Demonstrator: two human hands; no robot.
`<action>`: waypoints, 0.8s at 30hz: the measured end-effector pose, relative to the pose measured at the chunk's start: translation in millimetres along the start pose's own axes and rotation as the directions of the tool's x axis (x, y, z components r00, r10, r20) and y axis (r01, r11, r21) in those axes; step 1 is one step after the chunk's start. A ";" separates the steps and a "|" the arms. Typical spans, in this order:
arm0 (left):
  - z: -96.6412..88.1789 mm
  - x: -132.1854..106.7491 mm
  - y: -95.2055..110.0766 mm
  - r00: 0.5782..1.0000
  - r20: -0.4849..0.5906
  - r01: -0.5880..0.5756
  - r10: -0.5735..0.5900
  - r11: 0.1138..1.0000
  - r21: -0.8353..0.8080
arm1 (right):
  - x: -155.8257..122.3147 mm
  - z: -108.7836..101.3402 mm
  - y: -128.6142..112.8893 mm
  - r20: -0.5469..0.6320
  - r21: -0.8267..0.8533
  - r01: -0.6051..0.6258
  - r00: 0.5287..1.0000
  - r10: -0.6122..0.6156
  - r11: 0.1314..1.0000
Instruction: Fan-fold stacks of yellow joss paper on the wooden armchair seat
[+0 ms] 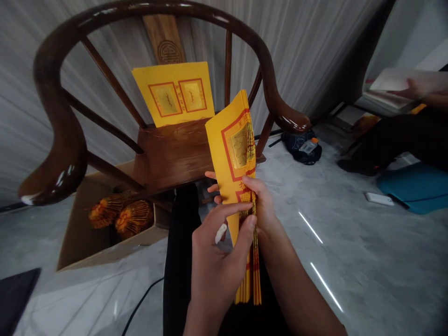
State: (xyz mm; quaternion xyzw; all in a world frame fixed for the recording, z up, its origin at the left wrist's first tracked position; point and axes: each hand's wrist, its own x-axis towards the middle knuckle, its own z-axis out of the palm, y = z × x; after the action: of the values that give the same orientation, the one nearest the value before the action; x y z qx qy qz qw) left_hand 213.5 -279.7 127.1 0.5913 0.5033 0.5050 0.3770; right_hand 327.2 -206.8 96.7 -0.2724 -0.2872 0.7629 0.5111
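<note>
A thick stack of yellow joss paper with red borders and gold panels stands upright in front of me, fanned at its edge. My right hand grips it from behind, with the fingers showing at the far side and the thumb on the front. My left hand pinches the lower edge of the stack, and a small white scrap lies against that hand. Another yellow sheet with matching panels leans upright against the back of a wooden chair, apart from my hands.
A dark wooden horseshoe-back chair stands ahead. An open cardboard box at lower left holds orange-gold paper bundles. A co-worker's hand holds white papers at right. A dark bag, a phone and a teal cushion lie on the floor.
</note>
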 end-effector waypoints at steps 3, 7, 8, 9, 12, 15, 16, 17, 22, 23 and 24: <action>-0.1 1.4 0.5 1.000 0.005 -0.014 0.014 1.000 0.014 | -0.5 0.1 -0.6 0.005 0.011 -0.015 1.000 0.015 1.000; -0.6 2.2 -0.4 1.000 0.020 -0.025 0.025 1.000 0.016 | -1.6 0.8 -2.1 0.001 -0.014 -0.006 1.000 0.007 1.000; -0.7 2.2 -0.8 0.999 0.024 -0.026 0.026 1.000 0.012 | -1.9 0.9 -2.4 -0.002 -0.025 -0.002 1.000 0.002 1.000; -0.8 2.2 -1.4 0.999 0.027 -0.025 0.025 1.000 0.008 | -2.2 0.9 -2.5 -0.004 -0.034 0.001 1.000 -0.001 0.999; -0.7 2.2 -2.6 0.999 0.029 -0.016 0.016 1.000 -0.001 | -2.7 0.9 -2.5 -0.001 -0.033 0.003 1.000 -0.003 0.999; -0.4 2.3 -2.7 0.999 0.032 -0.003 0.003 1.000 -0.002 | -2.7 1.4 -2.6 0.015 -0.007 -0.001 1.000 0.001 1.000; -0.4 2.2 -2.5 0.999 0.033 0.000 0.000 1.000 -0.003 | -2.6 1.7 -2.7 0.017 -0.005 -0.003 1.000 0.003 1.000; -0.4 2.2 -2.1 0.999 0.034 0.003 -0.003 1.000 -0.005 | -2.5 2.0 -2.8 0.015 -0.006 -0.006 1.000 0.006 1.000; -1.2 1.5 -1.3 0.999 0.037 0.008 -0.008 1.000 -0.020 | -1.8 1.2 -2.0 0.013 -0.007 -0.009 1.000 0.009 1.000; -1.3 1.3 -1.6 0.999 0.039 0.010 -0.010 1.000 -0.017 | -1.7 0.5 -1.6 0.019 -0.004 -0.013 1.000 0.013 1.000; -1.5 1.3 -2.0 0.999 0.042 0.012 -0.012 1.000 -0.012 | -1.6 -0.2 -1.2 0.026 0.002 -0.018 0.999 0.018 1.000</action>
State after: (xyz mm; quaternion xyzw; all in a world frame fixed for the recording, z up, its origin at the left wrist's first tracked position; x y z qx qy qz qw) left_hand 211.7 -278.1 125.8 0.5963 0.4958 0.4934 0.3939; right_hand 328.7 -207.8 97.6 -0.2645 -0.2907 0.7713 0.5006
